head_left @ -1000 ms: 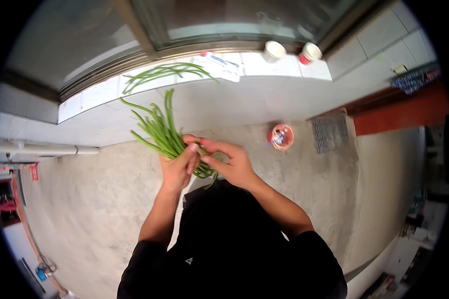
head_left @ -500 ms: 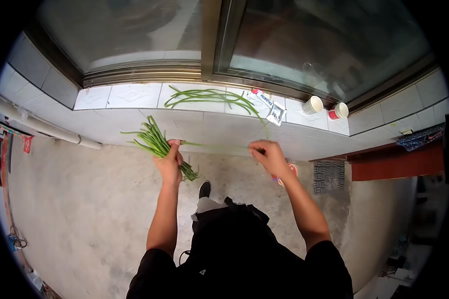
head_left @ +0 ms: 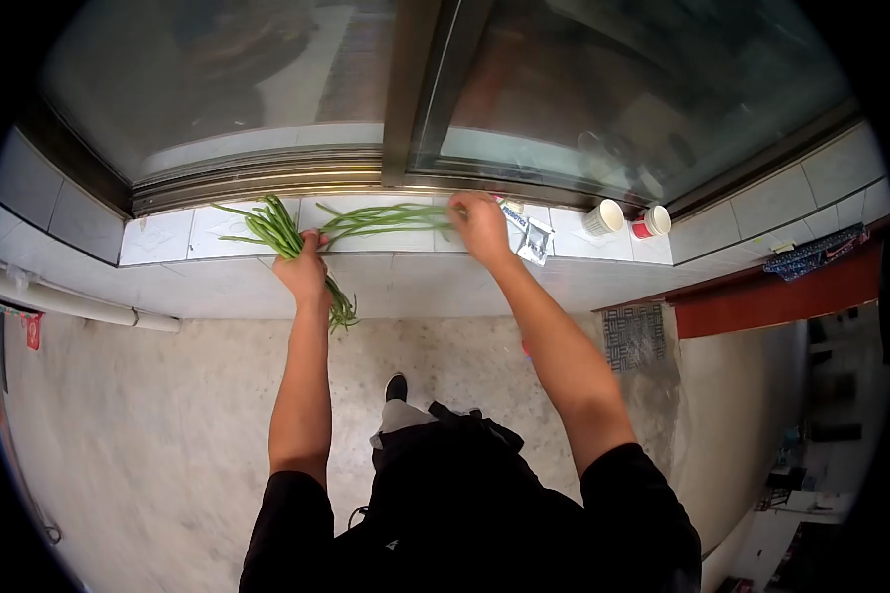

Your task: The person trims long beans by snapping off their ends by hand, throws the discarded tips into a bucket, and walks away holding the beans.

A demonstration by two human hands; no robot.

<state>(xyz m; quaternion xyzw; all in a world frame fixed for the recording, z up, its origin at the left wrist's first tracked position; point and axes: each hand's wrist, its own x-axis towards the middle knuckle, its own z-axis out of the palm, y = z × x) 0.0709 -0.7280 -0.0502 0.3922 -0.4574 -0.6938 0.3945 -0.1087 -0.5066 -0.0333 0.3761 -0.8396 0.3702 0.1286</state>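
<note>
My left hand (head_left: pixel 305 272) is closed round a bunch of long green beans (head_left: pixel 276 228), held just in front of the tiled window sill, with the ends hanging below my fist. More long beans (head_left: pixel 386 216) lie along the sill between my two hands. My right hand (head_left: pixel 483 229) is over the right end of these, its fingers closed at the bean ends. The fingertips partly cover what they grip. Right beside that hand is a silver and white packet with lettering (head_left: pixel 534 241).
Two paper cups, one white (head_left: pixel 604 217) and one red and white (head_left: pixel 652 222), stand farther right on the sill (head_left: pixel 158 238). A framed sliding window (head_left: pixel 405 109) rises behind it. A dark mat (head_left: pixel 634 337) lies on the concrete floor to the right.
Both hands have moved forward to the sill, the left with its bunch. My right hand has come from the stretched bean in front of the wall to the beans on the sill.
</note>
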